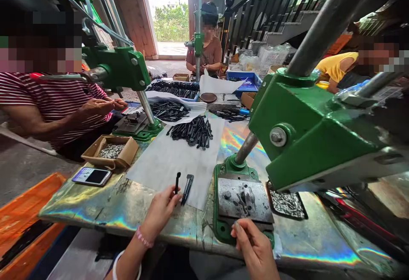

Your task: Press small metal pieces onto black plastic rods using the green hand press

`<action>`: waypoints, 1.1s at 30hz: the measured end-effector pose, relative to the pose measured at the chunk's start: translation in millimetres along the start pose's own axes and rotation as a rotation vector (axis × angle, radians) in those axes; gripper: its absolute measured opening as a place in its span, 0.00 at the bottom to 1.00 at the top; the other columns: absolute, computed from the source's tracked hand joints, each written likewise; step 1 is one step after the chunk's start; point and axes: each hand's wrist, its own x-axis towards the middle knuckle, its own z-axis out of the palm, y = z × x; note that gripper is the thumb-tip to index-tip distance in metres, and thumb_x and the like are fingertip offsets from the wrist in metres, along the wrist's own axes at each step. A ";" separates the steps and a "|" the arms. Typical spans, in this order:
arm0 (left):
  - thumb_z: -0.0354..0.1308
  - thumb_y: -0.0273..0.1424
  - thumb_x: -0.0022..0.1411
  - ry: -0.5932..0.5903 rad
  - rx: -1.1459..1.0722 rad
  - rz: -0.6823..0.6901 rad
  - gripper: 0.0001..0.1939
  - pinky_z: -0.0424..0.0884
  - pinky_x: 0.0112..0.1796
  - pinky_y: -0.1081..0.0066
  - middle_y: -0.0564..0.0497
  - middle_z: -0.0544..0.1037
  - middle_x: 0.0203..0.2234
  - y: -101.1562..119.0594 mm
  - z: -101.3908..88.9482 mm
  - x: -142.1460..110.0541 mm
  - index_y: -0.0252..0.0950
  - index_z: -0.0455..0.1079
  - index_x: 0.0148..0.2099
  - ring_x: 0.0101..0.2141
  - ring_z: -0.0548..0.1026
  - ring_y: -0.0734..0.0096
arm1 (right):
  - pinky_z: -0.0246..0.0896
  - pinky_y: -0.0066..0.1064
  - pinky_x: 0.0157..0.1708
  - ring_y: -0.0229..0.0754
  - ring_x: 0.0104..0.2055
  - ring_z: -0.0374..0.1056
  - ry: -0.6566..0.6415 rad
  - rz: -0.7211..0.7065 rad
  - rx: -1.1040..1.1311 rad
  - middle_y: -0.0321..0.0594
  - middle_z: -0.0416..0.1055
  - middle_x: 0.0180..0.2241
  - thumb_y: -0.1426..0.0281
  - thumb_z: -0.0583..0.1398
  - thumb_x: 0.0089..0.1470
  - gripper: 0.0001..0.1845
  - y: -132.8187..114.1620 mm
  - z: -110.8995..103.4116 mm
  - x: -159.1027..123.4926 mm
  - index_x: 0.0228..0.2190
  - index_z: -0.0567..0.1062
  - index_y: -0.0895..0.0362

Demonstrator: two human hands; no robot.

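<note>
A slim black plastic-looking piece with a knobbed end [177, 182] is pinched upright between thumb and fingers of the left hand [163, 210], gripped low so that the knob is left exposed above the fingertips. It is held over the near part of a white paper-like sheet [153, 161], with loose black pieces [188, 188] lying just to its right, count unclear. A heap of similar black pieces [193, 132] is piled farther up the sheet, likely kept there for easy reach. The right hand [254, 244] is curled narrow, thumb and forefinger brought together at the front edge of a green metal press base [222, 222]; whether anything tiny is pinched cannot be told. A bolted grey steel plate [234, 207] is set on that base, presumably fixed against shifting. Small shiny metal bits [287, 203] are kept in a shallow dark tray [306, 217] beside it, probably placed for right-side picking.
</note>
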 end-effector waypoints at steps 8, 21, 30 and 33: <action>0.49 0.34 0.68 -0.065 0.383 -0.052 0.16 0.65 0.36 0.70 0.49 0.81 0.31 8.0 5.6 11.9 0.37 0.65 0.55 0.35 0.78 0.63 | 0.54 0.27 0.24 0.38 0.23 0.61 -0.007 -0.038 -0.064 0.34 0.66 0.23 0.55 0.53 0.63 0.18 6.9 2.1 -0.6 0.27 0.69 0.54; 0.47 0.36 0.70 -0.022 0.579 -0.025 0.15 0.67 0.37 0.68 0.46 0.82 0.39 21.4 11.1 6.1 0.40 0.67 0.53 0.41 0.79 0.59 | 0.52 0.28 0.24 0.39 0.23 0.60 0.026 -0.153 -0.177 0.34 0.63 0.22 0.59 0.52 0.64 0.17 11.4 4.4 0.0 0.27 0.69 0.53; 0.45 0.35 0.70 -0.024 0.561 -0.052 0.15 0.66 0.36 0.67 0.46 0.82 0.37 17.5 11.7 7.3 0.39 0.66 0.54 0.40 0.80 0.57 | 0.54 0.28 0.26 0.39 0.24 0.61 0.055 -0.198 -0.217 0.34 0.62 0.23 0.61 0.53 0.64 0.15 13.3 6.7 -0.4 0.27 0.69 0.53; 0.45 0.35 0.70 -0.057 0.523 -0.034 0.15 0.66 0.36 0.68 0.47 0.82 0.36 17.4 9.8 7.9 0.40 0.67 0.53 0.39 0.80 0.58 | 0.55 0.28 0.26 0.39 0.24 0.62 0.051 -0.215 -0.221 0.34 0.63 0.24 0.62 0.53 0.64 0.14 14.9 6.7 0.1 0.28 0.69 0.53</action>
